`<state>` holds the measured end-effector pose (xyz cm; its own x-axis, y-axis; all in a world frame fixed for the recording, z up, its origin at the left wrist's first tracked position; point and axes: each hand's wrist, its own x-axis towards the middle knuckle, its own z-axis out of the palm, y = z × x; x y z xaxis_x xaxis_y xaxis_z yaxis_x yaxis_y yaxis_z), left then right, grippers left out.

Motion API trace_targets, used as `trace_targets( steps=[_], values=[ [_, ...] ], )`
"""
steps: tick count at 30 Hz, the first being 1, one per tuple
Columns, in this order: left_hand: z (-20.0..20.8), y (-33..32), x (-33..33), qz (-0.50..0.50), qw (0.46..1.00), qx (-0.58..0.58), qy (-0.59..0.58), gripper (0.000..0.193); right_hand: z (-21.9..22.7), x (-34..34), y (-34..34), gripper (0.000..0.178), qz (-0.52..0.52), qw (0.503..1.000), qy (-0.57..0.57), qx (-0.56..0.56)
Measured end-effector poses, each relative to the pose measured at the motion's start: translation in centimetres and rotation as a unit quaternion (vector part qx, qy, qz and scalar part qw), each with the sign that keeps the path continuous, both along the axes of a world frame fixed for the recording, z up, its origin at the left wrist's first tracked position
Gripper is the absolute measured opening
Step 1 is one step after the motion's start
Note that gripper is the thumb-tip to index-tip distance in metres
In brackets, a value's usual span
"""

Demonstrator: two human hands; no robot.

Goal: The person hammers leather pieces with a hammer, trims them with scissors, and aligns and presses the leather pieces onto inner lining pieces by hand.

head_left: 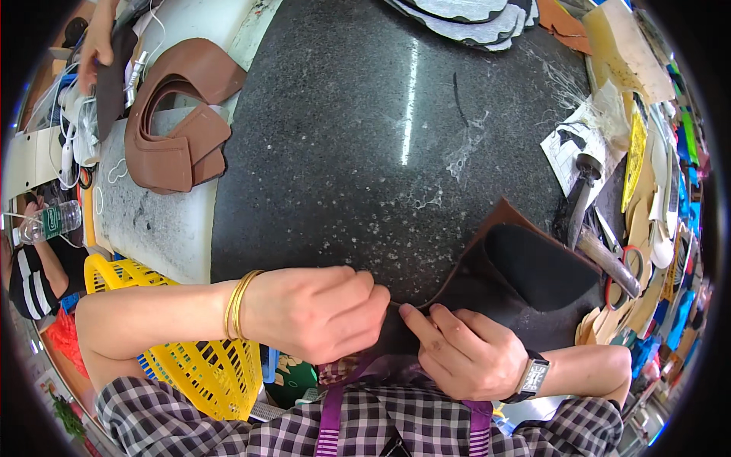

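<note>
A brown leather piece [464, 263] with a dark lining and a black oval pad [541, 266] lies at the near right of the black slab. Its thin edge runs left between my two hands. My right hand [472, 350], with a watch at the wrist, pinches this edge between thumb and fingers. My left hand [320, 312], gold bangles above it, is closed where the edge meets its fingers. Its fingertips are turned under, so the exact grip is hidden.
Stacked brown leather parts [164, 137] lie on the white board at left. A hammer [582, 194] and red-handled scissors [613, 274] lie at right, dark-edged pale pieces [472, 23] at the back. A yellow basket [202, 373] stands near left; another person's hand [97, 46] is far left.
</note>
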<state>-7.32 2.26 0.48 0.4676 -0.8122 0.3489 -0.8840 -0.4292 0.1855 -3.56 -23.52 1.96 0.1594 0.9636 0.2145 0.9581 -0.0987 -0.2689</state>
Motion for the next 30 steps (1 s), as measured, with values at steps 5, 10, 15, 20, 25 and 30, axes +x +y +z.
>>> trace_targets(
  steps=[5,10,15,20,25,30],
  values=[
    [0.4,0.4,-0.4,0.089,0.988,-0.044,0.117,0.024,0.5,0.0,0.8,0.013,0.012,1.0,-0.004,-0.018],
    [0.8,1.3,0.1,-0.025,0.999,0.006,0.028,0.024,0.6,0.3,1.2,0.013,0.031,0.999,-0.011,-0.033],
    [0.2,2.9,1.3,-0.069,0.997,0.02,0.026,0.03,0.9,0.6,1.5,0.015,0.047,0.997,-0.015,-0.058],
    [3.4,6.4,1.8,-0.006,0.994,0.112,0.016,0.042,0.8,0.4,1.6,0.013,0.038,0.998,-0.004,-0.054],
    [1.6,0.3,-1.5,0.072,0.947,-0.13,0.285,0.054,0.9,-0.1,1.4,0.012,0.019,0.998,-0.004,-0.063],
    [1.4,-0.3,-3.0,0.096,0.973,-0.04,0.207,0.054,0.3,-0.3,-0.1,0.032,-0.023,0.998,0.048,0.024]
  ],
)
